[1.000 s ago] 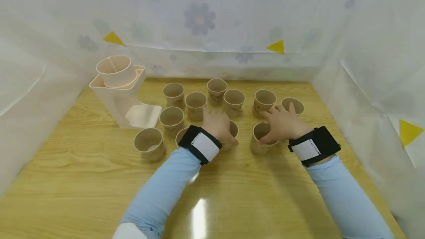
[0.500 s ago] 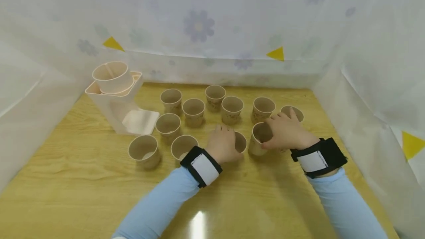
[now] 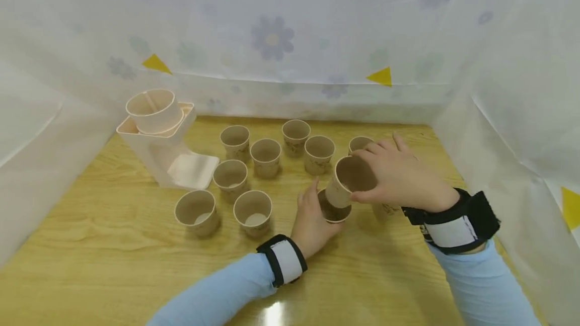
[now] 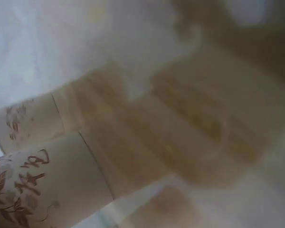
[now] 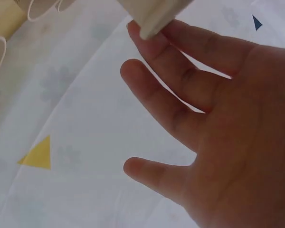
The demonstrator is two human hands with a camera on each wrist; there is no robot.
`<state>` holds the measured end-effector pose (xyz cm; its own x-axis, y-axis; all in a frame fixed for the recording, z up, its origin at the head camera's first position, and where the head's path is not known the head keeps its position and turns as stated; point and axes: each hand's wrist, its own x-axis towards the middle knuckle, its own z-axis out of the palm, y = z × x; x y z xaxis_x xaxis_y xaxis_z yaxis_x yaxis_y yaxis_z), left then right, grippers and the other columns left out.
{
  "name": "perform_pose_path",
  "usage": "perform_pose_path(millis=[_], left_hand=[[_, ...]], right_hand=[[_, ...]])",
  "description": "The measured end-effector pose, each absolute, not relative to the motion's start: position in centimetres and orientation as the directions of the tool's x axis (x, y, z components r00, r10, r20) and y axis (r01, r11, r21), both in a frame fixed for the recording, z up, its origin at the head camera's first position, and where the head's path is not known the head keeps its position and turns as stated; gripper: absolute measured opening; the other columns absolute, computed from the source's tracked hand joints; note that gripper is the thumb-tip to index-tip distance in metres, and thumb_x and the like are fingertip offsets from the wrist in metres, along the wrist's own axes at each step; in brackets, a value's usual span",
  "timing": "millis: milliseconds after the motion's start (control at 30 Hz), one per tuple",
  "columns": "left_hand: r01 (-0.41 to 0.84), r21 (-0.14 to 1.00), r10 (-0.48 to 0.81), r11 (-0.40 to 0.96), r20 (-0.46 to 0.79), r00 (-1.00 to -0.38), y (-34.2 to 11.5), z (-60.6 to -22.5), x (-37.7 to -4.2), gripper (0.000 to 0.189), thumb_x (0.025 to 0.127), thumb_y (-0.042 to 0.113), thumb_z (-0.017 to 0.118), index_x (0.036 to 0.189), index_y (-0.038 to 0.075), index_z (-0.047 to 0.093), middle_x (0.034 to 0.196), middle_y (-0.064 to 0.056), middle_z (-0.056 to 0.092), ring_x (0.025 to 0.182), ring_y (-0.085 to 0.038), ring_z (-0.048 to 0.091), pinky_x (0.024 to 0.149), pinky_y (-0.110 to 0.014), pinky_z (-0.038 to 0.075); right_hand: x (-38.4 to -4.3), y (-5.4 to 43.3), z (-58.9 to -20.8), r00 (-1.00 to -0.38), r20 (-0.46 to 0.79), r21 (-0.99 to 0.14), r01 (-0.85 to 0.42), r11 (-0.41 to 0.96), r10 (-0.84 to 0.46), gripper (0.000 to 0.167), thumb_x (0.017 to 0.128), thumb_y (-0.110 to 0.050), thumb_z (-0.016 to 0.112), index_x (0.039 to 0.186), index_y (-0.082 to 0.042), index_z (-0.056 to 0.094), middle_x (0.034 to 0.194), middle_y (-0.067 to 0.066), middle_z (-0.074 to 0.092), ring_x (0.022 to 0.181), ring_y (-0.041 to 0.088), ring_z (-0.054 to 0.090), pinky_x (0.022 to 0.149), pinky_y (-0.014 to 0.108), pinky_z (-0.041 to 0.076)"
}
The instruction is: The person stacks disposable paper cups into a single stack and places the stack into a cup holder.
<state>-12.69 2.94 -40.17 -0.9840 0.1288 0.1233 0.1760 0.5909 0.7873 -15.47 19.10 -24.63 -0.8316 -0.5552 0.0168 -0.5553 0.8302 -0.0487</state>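
White floral sheeting (image 3: 217, 24) meets the back edge of a yellow wood-grain table (image 3: 113, 245). Right hand (image 3: 399, 177) pinches a beige round paper cup (image 3: 351, 175), tilted, pale rim, base at the mouth of a second beige paper cup (image 3: 334, 214); left hand (image 3: 311, 228) has fingers curled round that one. Other beige cups (image 3: 252, 213) crowd behind and left, cream-coloured stand (image 3: 158, 150) beyond. Room to move: wood stretches before the hands.

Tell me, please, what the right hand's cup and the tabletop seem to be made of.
The cup in the right hand looks like matte paper: dull wall, thin rim. The tabletop seems glossy wood or laminate: grain lines and a bright reflection show.
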Motion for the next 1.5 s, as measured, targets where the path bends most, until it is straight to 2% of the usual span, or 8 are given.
perform_pose_path(millis=[400,633,800,933,1100,1267,1400,1500], left_hand=[[0.066,0.846,0.120,0.529,0.003,-0.993,2.7,-39.6,-12.8,0.114,0.064,0.023,0.085,0.150,0.010,0.011,0.134,-0.020,0.045,0.122,-0.032,0.044,0.099,-0.045,0.042],[0.064,0.844,0.133,0.532,-0.009,-0.991,2.5,-39.4,-12.7,0.114,0.067,0.025,0.082,0.151,0.011,0.006,0.131,-0.022,0.047,0.119,-0.034,0.048,0.096,-0.047,0.044],[0.065,0.839,0.140,0.539,-0.013,-0.990,2.6,-39.2,-12.7,0.115,0.067,0.023,0.083,0.151,0.011,0.005,0.135,-0.024,0.045,0.123,-0.037,0.046,0.099,-0.048,0.042],[0.063,0.839,0.134,0.541,-0.012,-0.991,2.6,-39.2,-12.7,0.105,0.065,0.023,0.085,0.146,0.006,0.020,0.131,-0.022,0.048,0.119,-0.035,0.049,0.098,-0.046,0.044],[0.064,0.836,0.132,0.546,-0.010,-0.991,2.6,-39.3,-12.6,0.082,0.064,0.025,0.086,0.129,0.006,0.039,0.119,-0.016,0.051,0.109,-0.030,0.053,0.089,-0.041,0.048],[0.047,0.833,0.117,0.552,-0.022,-0.993,2.3,-38.9,-12.5,0.079,0.065,0.024,0.085,0.128,0.006,0.041,0.117,-0.016,0.052,0.107,-0.030,0.052,0.088,-0.042,0.048],[0.062,0.829,0.133,0.556,-0.015,-0.991,2.3,-38.6,-12.5,0.076,0.065,0.022,0.085,0.126,0.006,0.042,0.115,-0.017,0.053,0.107,-0.031,0.053,0.087,-0.042,0.048],[0.067,0.828,0.141,0.557,-0.015,-0.990,2.3,-38.5,-12.4,0.075,0.065,0.021,0.086,0.124,0.005,0.043,0.114,-0.017,0.053,0.105,-0.031,0.053,0.086,-0.042,0.048]], right_hand=[[-15.7,17.3,-27.0,-0.778,-0.021,-0.055,-0.627,0.777,-0.628,0.070,0.066,-0.045,0.077,0.119,-0.004,0.060,0.115,0.012,0.061,0.118,0.033,0.048,0.106,0.068,0.013],[-16.4,16.5,-30.5,-0.760,-0.150,-0.052,-0.633,0.773,-0.632,0.077,0.061,-0.047,0.078,0.123,-0.006,0.059,0.123,0.012,0.059,0.121,0.035,0.047,0.106,0.068,0.015],[-16.3,16.9,-31.3,-0.758,-0.165,-0.064,-0.630,0.774,-0.631,0.080,0.063,-0.048,0.079,0.127,-0.006,0.057,0.125,0.013,0.058,0.121,0.036,0.047,0.105,0.069,0.015],[-16.1,18.6,-31.0,-0.803,-0.097,-0.066,-0.584,0.809,-0.588,0.086,0.066,-0.056,0.075,0.131,-0.005,0.053,0.128,0.016,0.056,0.122,0.039,0.046,0.105,0.068,0.019],[-16.3,22.6,-30.2,-0.920,-0.064,-0.043,-0.385,0.922,-0.388,0.082,0.073,-0.053,0.071,0.131,0.001,0.049,0.128,0.026,0.050,0.119,0.047,0.043,0.097,0.064,0.031],[-17.0,25.0,-31.1,-0.952,-0.151,-0.053,-0.261,0.964,-0.266,0.084,0.075,-0.056,0.067,0.127,0.008,0.049,0.126,0.035,0.047,0.107,0.056,0.048,0.082,0.062,0.043],[-17.2,25.5,-31.8,-0.954,-0.205,-0.088,-0.204,0.975,-0.218,0.086,0.075,-0.056,0.065,0.127,0.010,0.047,0.121,0.033,0.054,0.102,0.052,0.054,0.074,0.057,0.048],[-17.0,25.2,-31.2,-0.956,-0.178,-0.132,-0.212,0.968,-0.233,0.085,0.076,-0.052,0.066,0.129,0.010,0.045,0.121,0.031,0.055,0.103,0.048,0.056,0.075,0.054,0.049]])
